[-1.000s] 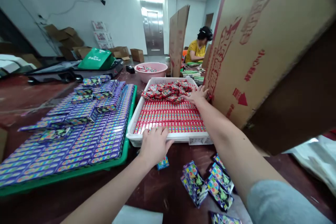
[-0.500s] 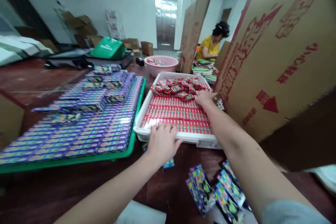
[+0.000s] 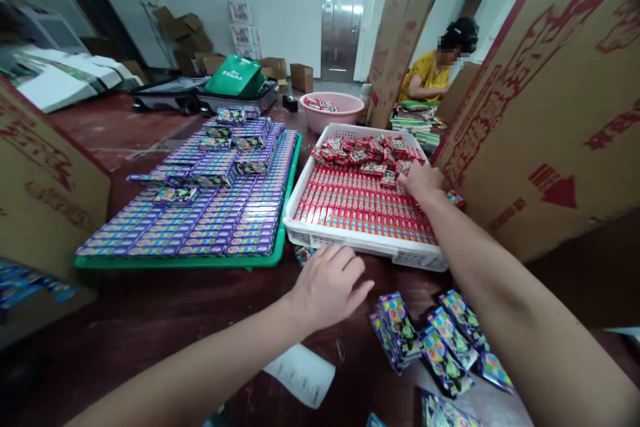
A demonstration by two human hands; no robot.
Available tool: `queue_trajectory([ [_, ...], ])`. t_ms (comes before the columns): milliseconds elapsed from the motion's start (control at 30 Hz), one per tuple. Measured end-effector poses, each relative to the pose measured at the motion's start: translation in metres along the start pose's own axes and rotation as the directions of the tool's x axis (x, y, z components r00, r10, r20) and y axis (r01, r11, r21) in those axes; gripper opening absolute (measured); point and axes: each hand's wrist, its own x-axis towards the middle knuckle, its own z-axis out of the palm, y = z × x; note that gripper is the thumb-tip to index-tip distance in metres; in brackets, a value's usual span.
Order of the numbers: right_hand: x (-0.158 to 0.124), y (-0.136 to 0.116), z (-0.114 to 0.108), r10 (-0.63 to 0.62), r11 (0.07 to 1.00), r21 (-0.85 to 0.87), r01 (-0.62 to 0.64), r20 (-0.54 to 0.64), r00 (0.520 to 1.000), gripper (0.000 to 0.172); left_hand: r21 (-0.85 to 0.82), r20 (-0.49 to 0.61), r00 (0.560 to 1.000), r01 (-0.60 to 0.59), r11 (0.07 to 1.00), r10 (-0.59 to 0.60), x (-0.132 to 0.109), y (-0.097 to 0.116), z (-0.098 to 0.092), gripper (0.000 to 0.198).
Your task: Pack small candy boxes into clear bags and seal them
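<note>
My left hand (image 3: 333, 283) hovers by the front side of a white plastic tray (image 3: 350, 247), palm down, fingers loosely bent and thumb apart. It holds nothing. My right hand (image 3: 421, 181) straddles the tray's right rim, thumb on the inside and fingers over the edge; the fingertips are partly hidden. Inside the tray, small red boxes (image 3: 355, 203) stand in tight rows. A heap of loose red packs (image 3: 360, 152) lies on top toward the back. Under and beside my right forearm lie several purple and blue packs (image 3: 400, 330) on the dark table.
To the left is a green tray (image 3: 183, 262) of purple boxes (image 3: 210, 213), some stacked higher. A pink basin (image 3: 333, 110) stands behind. Large cardboard sheets (image 3: 540, 113) rise at the right, another carton (image 3: 50, 173) at the left. A white paper (image 3: 303, 373) lies in front. A co-worker (image 3: 433, 77) sits beyond.
My left hand has come off the front rim of the white tray toward me. My right hand stays at the right rim. The view has swung left, so things appear further right.
</note>
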Motion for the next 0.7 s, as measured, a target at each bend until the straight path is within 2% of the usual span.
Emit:
queue_trajectory([
  [67, -0.014, 0.002, -0.020, 0.003, 0.999, 0.032, -0.001, -0.062, 0.998, 0.051, 0.051, 0.121, 0.987, 0.097, 0.994, -0.102, -0.023, 0.004, 0.006, 0.038],
  [100, -0.024, 0.002, -0.032, -0.004, 0.998, 0.055, 0.009, -0.098, 0.995, 0.053, 0.083, 0.170, 0.972, 0.148, 0.985, -0.161, -0.033, 0.004, 0.009, 0.046],
  [200, -0.069, 0.001, -0.071, -0.110, 0.958, 0.233, 0.168, -0.241, 0.964, 0.053, 0.142, 0.306, 0.919, 0.216, 0.966, -0.250, -0.056, 0.003, 0.011, 0.065],
  [233, -0.090, 0.000, -0.082, -0.167, 0.912, 0.320, 0.258, -0.286, 0.944, 0.052, 0.143, 0.349, 0.902, 0.215, 0.966, -0.253, -0.062, 0.004, 0.008, 0.067],
  [300, -0.137, -0.005, -0.094, -0.298, 0.761, 0.488, 0.428, -0.324, 0.898, 0.051, 0.138, 0.413, 0.877, 0.207, 0.969, -0.246, -0.073, 0.007, -0.003, 0.066],
  [367, -0.188, -0.014, -0.091, -0.450, 0.565, 0.637, 0.524, -0.294, 0.843, 0.051, 0.129, 0.448, 0.863, 0.196, 0.972, -0.233, -0.083, 0.012, -0.018, 0.061],
  [433, -0.233, -0.025, -0.075, -0.544, 0.399, 0.746, 0.533, -0.275, 0.793, 0.047, 0.126, 0.453, 0.863, 0.184, 0.975, -0.221, -0.090, 0.014, -0.033, 0.057],
  [467, -0.251, -0.031, -0.064, -0.566, 0.380, 0.764, 0.521, -0.254, 0.784, 0.047, 0.133, 0.444, 0.869, 0.180, 0.975, -0.220, -0.094, 0.013, -0.038, 0.056],
  [567, -0.281, -0.029, -0.040, -0.596, 0.427, 0.742, 0.517, -0.199, 0.778, 0.059, 0.178, 0.387, 0.896, 0.161, 0.971, -0.220, -0.104, 0.001, -0.047, 0.054],
  [633, -0.286, -0.005, -0.035, -0.552, 0.420, 0.714, 0.559, -0.288, 0.783, 0.064, 0.179, 0.326, 0.927, 0.135, 0.975, -0.188, -0.113, -0.015, -0.047, 0.048],
  [700, -0.284, 0.038, -0.035, -0.348, 0.455, 0.681, 0.574, -0.457, 0.819, 0.053, 0.125, 0.223, 0.966, 0.101, 0.987, -0.127, -0.124, -0.035, -0.042, 0.042],
])
